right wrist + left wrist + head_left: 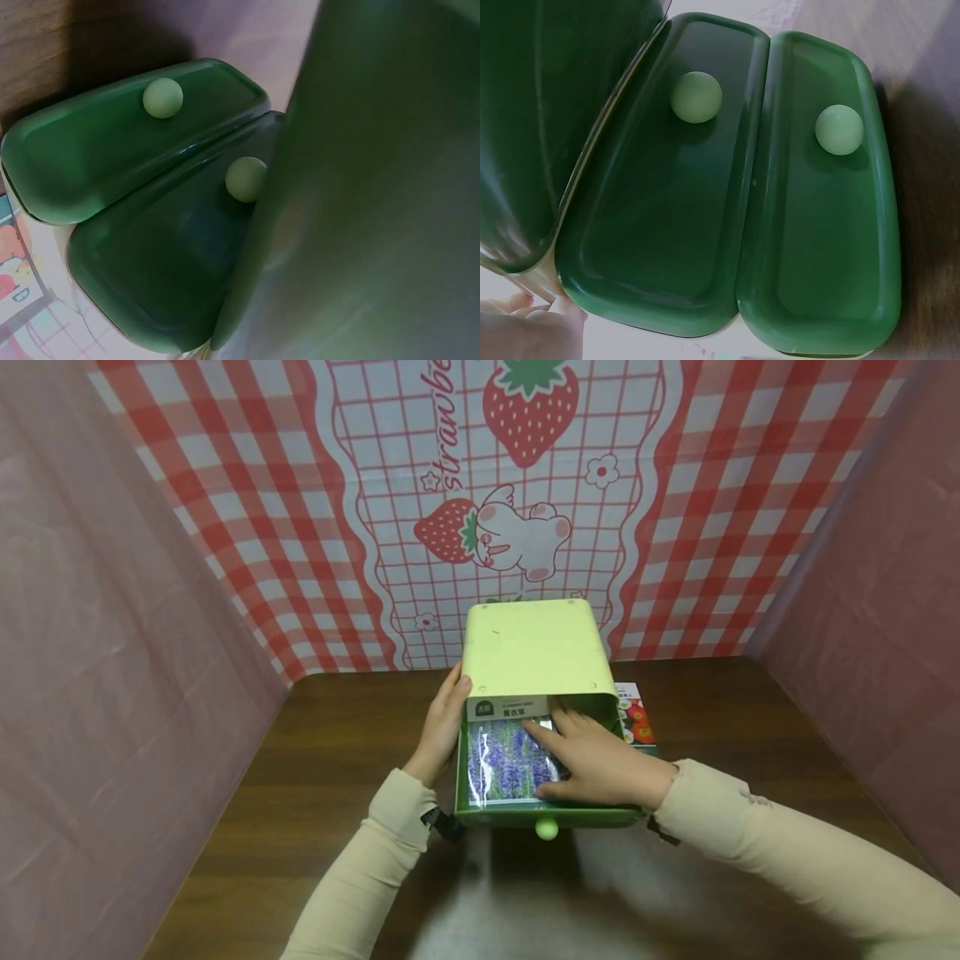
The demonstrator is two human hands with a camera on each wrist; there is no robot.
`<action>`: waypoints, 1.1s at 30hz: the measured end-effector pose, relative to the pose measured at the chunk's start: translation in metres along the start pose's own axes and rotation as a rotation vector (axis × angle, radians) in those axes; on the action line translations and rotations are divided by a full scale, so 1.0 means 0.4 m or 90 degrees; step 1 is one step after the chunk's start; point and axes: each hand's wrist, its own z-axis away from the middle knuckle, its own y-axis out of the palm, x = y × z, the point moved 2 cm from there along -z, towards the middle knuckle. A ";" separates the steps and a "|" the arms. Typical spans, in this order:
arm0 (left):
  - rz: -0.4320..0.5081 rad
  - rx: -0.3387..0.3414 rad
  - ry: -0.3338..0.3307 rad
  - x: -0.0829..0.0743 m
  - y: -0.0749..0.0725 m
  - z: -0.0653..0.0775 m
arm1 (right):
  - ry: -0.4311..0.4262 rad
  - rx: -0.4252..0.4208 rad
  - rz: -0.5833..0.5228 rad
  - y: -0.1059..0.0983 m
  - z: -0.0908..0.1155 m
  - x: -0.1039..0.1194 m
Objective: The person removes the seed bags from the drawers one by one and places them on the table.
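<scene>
A pale yellow-green drawer cabinet (534, 647) stands on the table, its top drawer (502, 818) pulled out by a round knob (547, 829). Inside that drawer lies a seed packet (502, 764) printed with purple lavender. My left hand (441, 722) rests along the cabinet's left side; some of its fingers (536, 330) show at the lower left of the left wrist view. Reaching into the drawer from the right, my right hand (600, 764) spreads its fingers and touches the packet. Its farthest fingertips are hidden under the cabinet's top edge.
Two lower drawers, a middle one (660, 225) and a bottom one (825, 247), are closed. Beside the cabinet on the right lies another packet (637, 722) with red flowers. A checked strawberry cloth (262, 527) hangs behind the wooden table (300, 818); pink curtains flank it.
</scene>
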 end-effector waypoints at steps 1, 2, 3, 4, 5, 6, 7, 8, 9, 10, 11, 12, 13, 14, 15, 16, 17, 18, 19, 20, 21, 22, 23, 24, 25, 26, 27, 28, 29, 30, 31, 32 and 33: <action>-0.001 -0.002 -0.001 0.000 0.000 0.000 | 0.001 -0.003 -0.004 0.000 0.001 -0.001; 0.000 -0.004 -0.002 0.000 -0.001 0.001 | 0.001 -0.008 -0.010 -0.001 0.002 -0.002; 0.000 -0.005 -0.003 0.001 -0.001 0.001 | 0.001 -0.015 -0.020 -0.002 0.003 -0.002; 0.001 -0.005 -0.003 0.002 -0.002 0.001 | 0.004 -0.021 -0.032 -0.003 0.004 -0.003; -0.001 -0.006 -0.002 0.003 -0.002 0.001 | 0.009 -0.025 -0.046 -0.004 0.005 -0.004; -0.001 -0.008 -0.001 0.004 -0.003 0.001 | 0.015 -0.029 -0.063 -0.006 0.006 -0.004; -0.002 -0.008 0.000 0.004 -0.003 0.001 | 0.022 -0.032 -0.081 -0.007 0.007 -0.005; -0.004 -0.009 0.000 0.005 -0.003 0.001 | 0.033 -0.032 -0.104 -0.009 0.008 -0.005; -0.005 -0.009 0.001 0.006 -0.004 0.001 | 0.047 -0.030 -0.132 -0.011 0.008 -0.005; -0.005 -0.009 0.001 0.007 -0.003 0.001 | 0.059 -0.028 -0.161 -0.012 0.009 -0.004; -0.006 -0.009 0.001 0.006 -0.003 0.001 | 0.066 -0.033 -0.182 -0.014 0.009 -0.004; -0.005 -0.008 0.000 0.006 -0.003 0.001 | 0.072 -0.036 -0.206 -0.015 0.010 -0.004; -0.005 -0.008 0.000 0.006 -0.003 0.002 | 0.077 -0.039 -0.233 -0.017 0.010 -0.004; -0.003 -0.008 0.000 0.005 -0.002 0.003 | 0.081 -0.044 -0.258 -0.018 0.011 -0.004; -0.002 -0.007 0.001 0.004 -0.002 0.003 | 0.084 -0.048 -0.285 -0.019 0.012 -0.004; -0.001 -0.008 -0.001 0.004 -0.002 0.003 | 0.084 -0.052 -0.313 -0.021 0.013 -0.004; 0.000 -0.007 -0.001 0.003 -0.001 0.003 | 0.085 -0.056 -0.343 -0.021 0.015 -0.006; 0.000 -0.007 -0.001 0.003 -0.001 0.003 | 0.093 -0.056 -0.380 -0.021 0.017 -0.008; 0.001 -0.007 -0.001 0.003 -0.001 0.003 | 0.099 -0.057 -0.414 -0.021 0.018 -0.010; 0.000 -0.007 -0.001 0.003 -0.001 0.002 | 0.105 -0.058 -0.445 -0.021 0.019 -0.012; -0.001 -0.007 -0.001 0.004 -0.001 0.001 | 0.113 -0.059 -0.474 -0.021 0.020 -0.014; 0.000 -0.006 0.000 0.005 -0.001 0.000 | 0.120 -0.062 -0.502 -0.021 0.020 -0.016; 0.000 -0.007 -0.002 0.005 0.000 0.000 | 0.130 -0.066 -0.525 -0.021 0.019 -0.019; -0.001 -0.006 -0.001 0.005 0.001 0.000 | 0.141 -0.067 -0.544 -0.021 0.018 -0.021; 0.000 -0.007 -0.002 0.005 0.001 -0.001 | 0.150 -0.068 -0.564 -0.021 0.017 -0.022; 0.000 -0.008 -0.003 0.005 0.001 -0.001 | 0.159 -0.069 -0.581 -0.021 0.016 -0.024; 0.000 -0.009 -0.005 0.005 0.001 -0.001 | 0.169 -0.067 -0.593 -0.021 0.016 -0.025; 0.000 -0.010 -0.008 0.005 0.001 -0.001 | 0.178 -0.063 -0.609 -0.021 0.016 -0.027; 0.001 -0.011 -0.010 0.004 0.001 -0.001 | 0.187 -0.058 -0.629 -0.021 0.016 -0.028; 0.000 -0.010 -0.009 0.004 0.001 0.000 | 0.194 -0.052 -0.645 -0.021 0.016 -0.030; -0.001 -0.011 -0.011 0.003 0.001 0.000 | 0.199 -0.045 -0.663 -0.021 0.017 -0.031; -0.002 -0.010 -0.011 0.002 0.001 0.000 | 0.204 -0.039 -0.677 -0.021 0.017 -0.033; -0.005 -0.010 -0.009 0.001 0.001 0.000 | 0.206 -0.033 -0.690 -0.020 0.017 -0.034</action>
